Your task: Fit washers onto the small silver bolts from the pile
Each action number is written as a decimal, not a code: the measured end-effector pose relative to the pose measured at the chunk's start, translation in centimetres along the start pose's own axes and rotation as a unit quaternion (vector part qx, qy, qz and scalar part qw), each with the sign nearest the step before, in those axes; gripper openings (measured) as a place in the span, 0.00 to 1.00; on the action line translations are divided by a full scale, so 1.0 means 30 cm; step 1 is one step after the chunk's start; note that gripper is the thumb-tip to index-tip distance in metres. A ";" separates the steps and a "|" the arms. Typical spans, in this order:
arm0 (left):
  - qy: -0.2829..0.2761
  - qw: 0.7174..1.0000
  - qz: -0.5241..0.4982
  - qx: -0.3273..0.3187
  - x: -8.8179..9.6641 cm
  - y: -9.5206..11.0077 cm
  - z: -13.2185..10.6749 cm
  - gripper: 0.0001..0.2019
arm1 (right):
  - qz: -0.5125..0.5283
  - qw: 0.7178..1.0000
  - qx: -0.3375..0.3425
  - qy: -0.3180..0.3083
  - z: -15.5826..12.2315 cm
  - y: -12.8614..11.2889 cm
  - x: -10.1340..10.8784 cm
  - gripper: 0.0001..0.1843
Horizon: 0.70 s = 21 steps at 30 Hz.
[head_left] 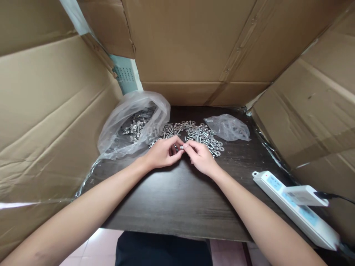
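A person's two bare hands met over a dark table (166, 199), fingertips close together. The left hand (163, 152) was narrowed to a pinch, its thumb and forefinger closed about a small metal piece (182, 147). The right hand (200, 157) was narrowed too, its thumb and fingers bunched on the other end of that same piece. Fingers covered so much of it that I could not tell its exact shape.

Taking the metal piece as the middle of the clock, a loose spread of bolts and washers (201, 135) lay just beyond the hands, from ten round to three o'clock. At ten o'clock a large clear bag (111, 127) stood with its mouth open, more metal parts (137, 129) inside. A smaller clear bag (229, 127) lay at two o'clock, beside the spread.

Well apart at four o'clock, past the right forearm, sat a white power strip (296, 212) with a white plug (305, 195) in it and a black cord (337, 196). Cardboard (194, 44) stood round the table from nine through twelve to three o'clock, and dark cloth (163, 249) showed at six.
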<state>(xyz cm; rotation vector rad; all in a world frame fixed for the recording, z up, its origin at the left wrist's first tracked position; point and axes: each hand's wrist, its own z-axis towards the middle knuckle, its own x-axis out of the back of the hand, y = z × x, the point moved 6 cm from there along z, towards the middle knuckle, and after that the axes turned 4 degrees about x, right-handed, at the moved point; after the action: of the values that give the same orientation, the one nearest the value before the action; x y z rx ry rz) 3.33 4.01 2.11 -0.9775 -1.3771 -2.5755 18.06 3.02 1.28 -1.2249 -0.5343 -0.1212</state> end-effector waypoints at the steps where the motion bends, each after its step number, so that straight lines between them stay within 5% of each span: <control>1: 0.001 1.000 0.000 0.000 0.000 -0.001 0.001 0.07 | -0.003 1.000 0.000 0.001 0.000 -0.002 0.000 0.21; 13: 0.001 1.000 0.000 -0.004 0.000 0.003 0.009 0.07 | 0.011 1.000 0.001 -0.001 -0.007 0.014 -0.003 0.10; 21: 0.009 1.000 -0.001 -0.012 -0.003 0.005 0.009 0.07 | 0.006 1.000 0.014 -0.002 -0.005 -0.011 -0.003 0.16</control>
<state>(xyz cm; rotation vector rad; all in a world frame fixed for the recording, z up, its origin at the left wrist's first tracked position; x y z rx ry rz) 3.60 4.10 2.28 -0.9544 -1.3468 -2.6021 17.91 2.75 1.47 -1.2007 -0.5312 -0.1005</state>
